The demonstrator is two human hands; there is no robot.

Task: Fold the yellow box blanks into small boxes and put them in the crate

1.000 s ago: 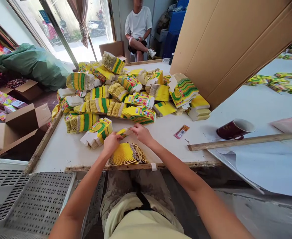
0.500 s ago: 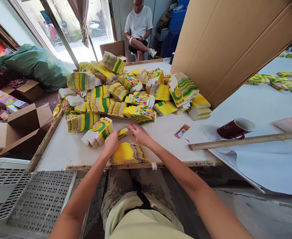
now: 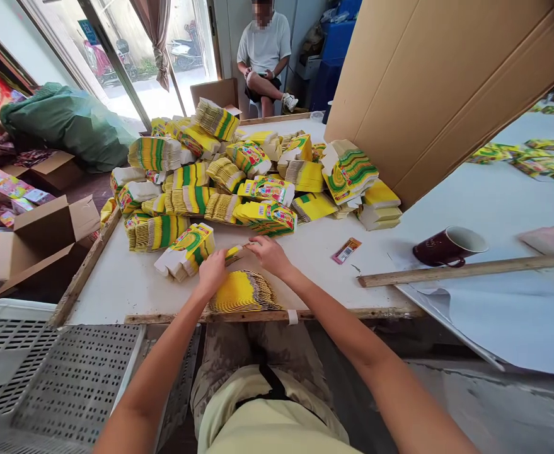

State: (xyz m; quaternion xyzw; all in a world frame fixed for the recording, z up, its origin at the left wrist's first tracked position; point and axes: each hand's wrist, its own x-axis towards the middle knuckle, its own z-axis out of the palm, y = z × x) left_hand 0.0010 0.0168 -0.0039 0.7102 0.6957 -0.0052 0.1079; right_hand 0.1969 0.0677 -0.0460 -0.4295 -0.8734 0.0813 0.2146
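Observation:
Between my hands is a small yellow carton (image 3: 232,252), lying flat and partly hidden by my fingers. My left hand (image 3: 213,272) is closed around its left end. The fingertips of my right hand (image 3: 266,253) pinch together at its right end, where a small flap shows. Just below, near the table's front edge, a fanned stack of flat yellow cartons (image 3: 239,291) lies under my wrists. Left of my left hand rests a bundle of printed yellow and green cartons (image 3: 189,247).
A large heap of bundled cartons (image 3: 224,173) covers the table's back. To the right are a small packet (image 3: 346,250), a maroon mug (image 3: 447,244), a wooden strip (image 3: 461,270) and a tall cardboard sheet (image 3: 428,82). A white crate (image 3: 69,378) stands lower left. A person (image 3: 263,50) sits beyond.
My right hand has shifted slightly, its fingers now drawn together at the carton's end. My left hand stays nearly in place on the carton.

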